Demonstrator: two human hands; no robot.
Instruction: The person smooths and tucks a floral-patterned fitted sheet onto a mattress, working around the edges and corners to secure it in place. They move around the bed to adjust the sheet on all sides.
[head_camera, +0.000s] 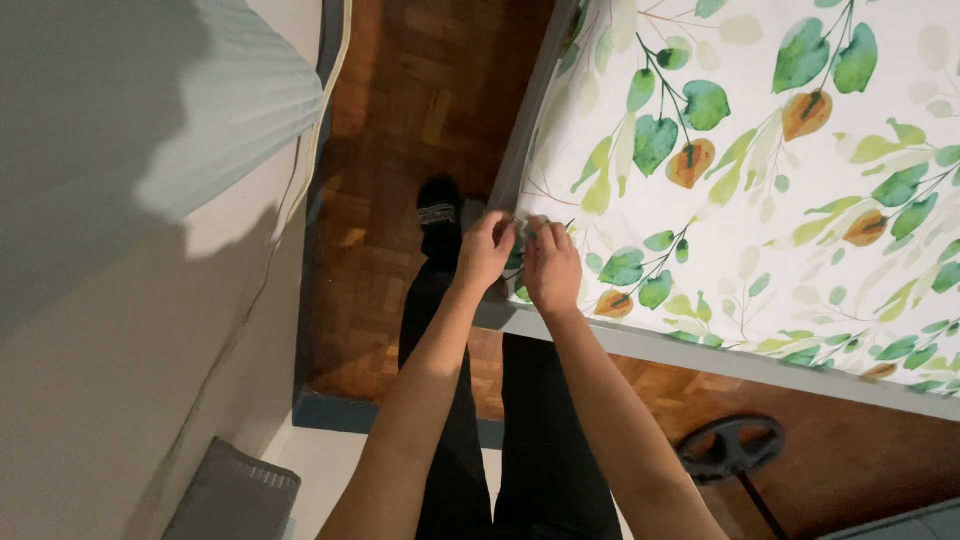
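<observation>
There we had our left hand (487, 250) and right hand (551, 266) side by side, fingers pinched on the corner of the white leaf-printed cotton bedsheet (760, 170), which stretched away rightward.

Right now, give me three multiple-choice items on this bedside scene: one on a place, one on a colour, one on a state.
1. Where are both hands?
A. at the mattress corner
B. on the wall
C. on the round black base

2. What colours are the leaves on the sheet?
A. blue and grey
B. green and orange
C. red and black

3. How do the hands stand?
A. hanging open at the sides
B. flat on the floor
C. fingers pinched at the sheet's edge

Answers:
1 A: the left hand and right hand meet at the mattress corner.
2 B: the sheet shows green and orange leaves on white.
3 C: both hands curl their fingers on the fabric edge.
</observation>
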